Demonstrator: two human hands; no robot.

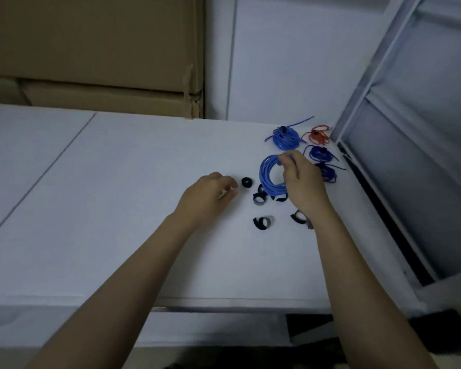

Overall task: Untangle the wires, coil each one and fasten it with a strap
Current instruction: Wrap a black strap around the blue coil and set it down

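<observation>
My right hand (301, 177) pinches the top of a light blue wire coil (268, 174), held upright above the white table (117, 209). My left hand (210, 195) hovers just left of a rolled black strap (247, 182), its fingers loosely curled and holding nothing. More black straps lie near the coil: one (259, 198) below it, one (263, 222) nearer me, and one (300, 217) partly under my right wrist. Fastened coils lie at the back right: a light blue one (286, 137), a red one (317, 135) and two dark blue ones (320, 153) (328, 173).
Cardboard boxes (91, 62) stand behind the table at the left. A white framed panel (399, 129) leans along the table's right side, close to the fastened coils. The table's front edge (224, 307) runs below my forearms.
</observation>
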